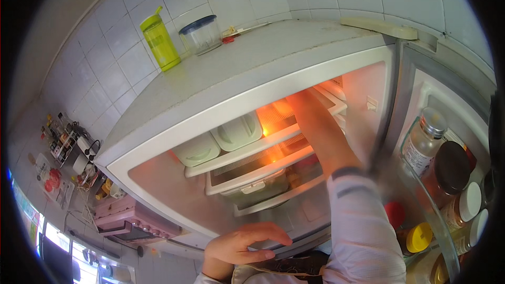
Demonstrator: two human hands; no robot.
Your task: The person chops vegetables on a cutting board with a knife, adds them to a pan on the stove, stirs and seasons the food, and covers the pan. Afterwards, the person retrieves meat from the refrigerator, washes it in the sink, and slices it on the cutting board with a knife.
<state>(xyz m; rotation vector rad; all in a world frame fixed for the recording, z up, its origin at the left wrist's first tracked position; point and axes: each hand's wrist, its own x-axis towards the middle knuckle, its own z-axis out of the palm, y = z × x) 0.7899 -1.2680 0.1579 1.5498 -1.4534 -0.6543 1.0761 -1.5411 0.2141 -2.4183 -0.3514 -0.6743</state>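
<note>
An opened refrigerator (244, 88) stands before me, its inside lit orange. My right arm reaches in over the upper shelf (244, 148). The fingers of my right hand (302, 104) are hidden behind the top frame, so what they touch cannot be seen. To the left of that arm, two white lidded containers (238, 130) sit side by side on the upper shelf. Lower down is a clear container with a clip (254, 189). My left hand (252, 240) hovers at the front of the opening, fingers curved and thumb apart, with nothing in it.
The open door on the right holds a silver-capped glass bottle (426, 138), a dark-lidded jar (451, 167) and a yellow-capped jar (419, 238). On the fridge top stand a green bottle (160, 43) and a blue-lidded container (201, 35). A pink oven (134, 219) is at left.
</note>
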